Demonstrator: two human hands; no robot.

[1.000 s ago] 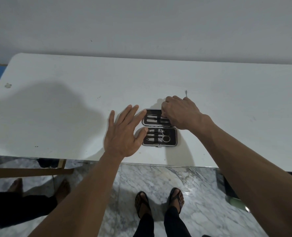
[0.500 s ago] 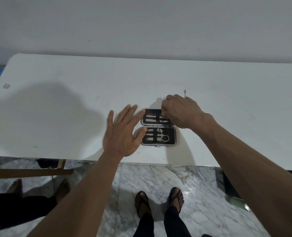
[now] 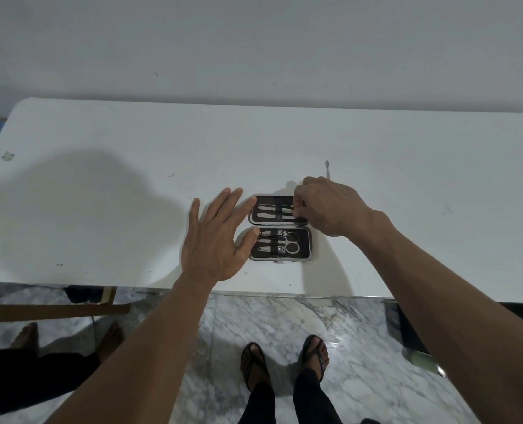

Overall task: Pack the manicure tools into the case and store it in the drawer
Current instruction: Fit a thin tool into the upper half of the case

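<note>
Only the head camera here, looking down over a plain white tabletop [image 3: 131,148] pushed against a pale wall.

The small black manicure case with a silver rim [image 3: 280,228] lies opened flat near the front edge of the table, both halves facing up. The near half holds a pair of small silver scissors [image 3: 289,242] and what look like clippers and a file under a black strap. The far half has a couple of slim silver tools strapped in.

The left hand [image 3: 215,240] is spread out with straight fingers, palm down, right at the case's left edge; the thumb tip and index fingertip touch or overlap that rim, gripping nothing. The right hand [image 3: 327,206] sits over the right end of the far half, fingers curled in, pinching the end of a thin silver tool [image 3: 277,213] lying in that half.

One more thin metal stick tool [image 3: 327,168] lies loose on the table just behind the right hand, outside the case.

Below the table edge there's a marble floor and feet in black sandals [image 3: 284,359].
</note>
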